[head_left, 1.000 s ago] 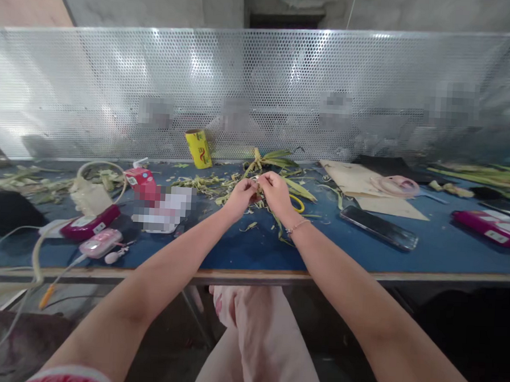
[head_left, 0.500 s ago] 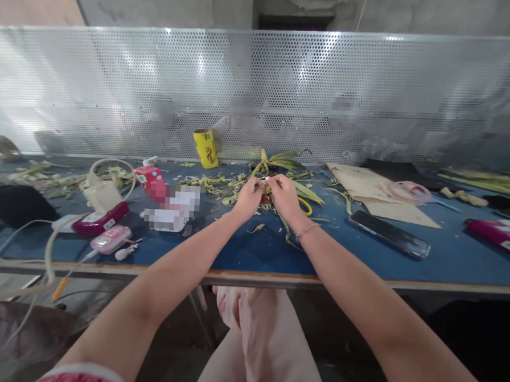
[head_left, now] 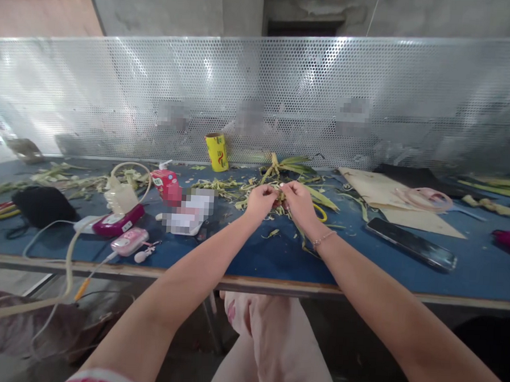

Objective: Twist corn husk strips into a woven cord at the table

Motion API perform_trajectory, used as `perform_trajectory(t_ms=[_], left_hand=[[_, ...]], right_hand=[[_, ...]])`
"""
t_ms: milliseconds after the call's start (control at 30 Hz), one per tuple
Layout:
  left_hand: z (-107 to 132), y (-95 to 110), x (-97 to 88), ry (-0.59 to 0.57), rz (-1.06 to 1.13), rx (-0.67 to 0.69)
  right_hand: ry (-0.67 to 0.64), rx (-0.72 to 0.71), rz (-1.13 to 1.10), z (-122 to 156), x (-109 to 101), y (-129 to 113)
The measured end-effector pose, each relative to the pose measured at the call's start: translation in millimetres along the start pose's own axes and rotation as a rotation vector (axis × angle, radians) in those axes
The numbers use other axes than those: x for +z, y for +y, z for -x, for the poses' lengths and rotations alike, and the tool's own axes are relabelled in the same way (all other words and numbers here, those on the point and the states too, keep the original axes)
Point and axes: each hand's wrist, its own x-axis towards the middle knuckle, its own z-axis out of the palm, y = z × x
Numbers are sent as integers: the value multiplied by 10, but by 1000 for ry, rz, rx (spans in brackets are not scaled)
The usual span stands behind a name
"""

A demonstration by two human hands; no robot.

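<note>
My left hand [head_left: 261, 200] and my right hand [head_left: 298, 201] meet over the middle of the blue table [head_left: 260, 254], fingertips pinched together on a small piece of green-yellow leaf strip [head_left: 279, 197]. Both hands are closed on it. Beneath and behind them lies a heap of leaf strips and scraps [head_left: 238, 187], with longer green leaves [head_left: 294, 163] fanning out at the back. A thin bracelet sits on my right wrist. What exactly is between the fingertips is too small to make out.
A yellow roll [head_left: 216, 152] stands by the perforated metal screen [head_left: 260, 94]. Left: a red bottle [head_left: 166, 185], magenta device [head_left: 117, 221], pink gadget [head_left: 128, 241], cables, black pouch [head_left: 44, 207]. Right: a black phone [head_left: 415, 251], brown paper [head_left: 391, 198], pink ring [head_left: 423, 196].
The view has shifted, so everything sits a little further right and lower. My hands stay pinched together on the leaf strip, working it in small movements.
</note>
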Motion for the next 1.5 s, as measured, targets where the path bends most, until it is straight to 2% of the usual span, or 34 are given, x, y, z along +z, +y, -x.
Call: perform_trajectory(t_ms=[233,400,700,1033,1100,1300,1500], left_hand=[[60,48,24,44,-179,169],[50,11,52,48,-148,204],[27,-18,121,38,63,143],[28,1,116,-121,64,124],[30,26,120,-106,102,94],[4,130,102,45,272,-89],[-10,130,77,37,332,-101]], right_hand=[[23,-10,-29,34,29,-53],[50,-3,-83,29,42,-50],[128,64,-140,-29,37,-29],[218,122,-162,-57,-12,-75],[208,117,-175,-61,-9,-68],[129,45,-75,-51,5,-34],[133,38,-67,-28,-1,-44]])
